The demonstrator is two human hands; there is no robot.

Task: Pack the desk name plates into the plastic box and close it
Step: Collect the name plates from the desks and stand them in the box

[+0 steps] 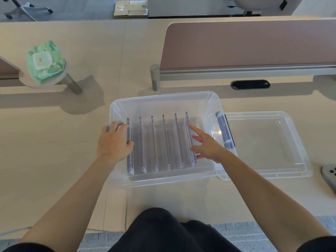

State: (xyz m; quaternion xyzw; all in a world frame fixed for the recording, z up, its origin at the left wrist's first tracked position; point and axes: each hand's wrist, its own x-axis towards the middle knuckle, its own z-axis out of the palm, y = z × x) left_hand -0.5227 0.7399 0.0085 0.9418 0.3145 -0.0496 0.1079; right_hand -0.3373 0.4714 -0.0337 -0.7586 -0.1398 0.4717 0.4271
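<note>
Your left fingers (pixel 119 124) are curled over the top edge of the leftmost plate, with the thumb lying against its inner face, so your left hand (pixel 114 141) grips that plate by the box's left wall. Your right fingers (pixel 196 129) are straight and spread wide. Their tips touch the outer face of the rightmost plate, and your right hand (pixel 208 145) holds nothing.

The six desk name plates (pixel 163 142) between your hands are thin, clear acrylic sheets. They stand on edge in an evenly spaced row inside the plastic box (pixel 163 96), leaning slightly to the right. Print on their lower strips is too small to read.

The box is clear, glossy and rectangular with rounded corners, so its walls are hard to tell from the plates behind them. Its lid (pixel 269 142) lies flat on the desk just to the right, touching the box, with a grey-blue clip (pixel 225 130) at the near side.

The desk (pixel 54 142) is pale with a faint wood grain. A soft green wet-wipes pack (pixel 45 60) sits on a small round shelf far to the left. A matte pink-brown partition (pixel 254 44) stands behind. A grey gadget (pixel 329 176) is cut off at the right edge.
</note>
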